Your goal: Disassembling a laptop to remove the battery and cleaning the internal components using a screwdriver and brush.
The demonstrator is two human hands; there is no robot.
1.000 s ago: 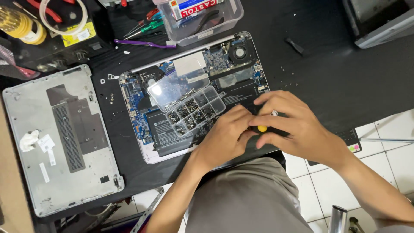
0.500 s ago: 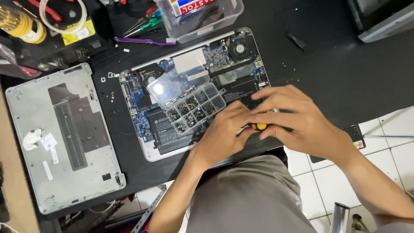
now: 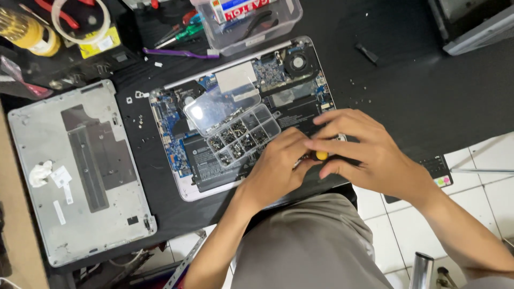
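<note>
We see both hands meet over opened laptop (image 3: 278, 101); right hand (image 3: 369, 152) pinches yellow-tipped screwdriver (image 3: 321, 156), left hand (image 3: 278, 168) fingers curled, probably steadying it; screw organizer (image 3: 241, 139) at nine o'clock.

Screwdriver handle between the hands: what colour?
Yellow-orange tip of the screwdriver handle, seen in the head view.

A single camera, worn on the person's head, is looking almost straight down onto the black counter (image 3: 407, 80) from close above. It is sitting near enough that the opened laptop (image 3: 246, 112) is filling the middle of the frame, while the person's lap and the tiled floor (image 3: 498, 182) are showing along the lower edge. The far side of the counter is running along the top.
</note>
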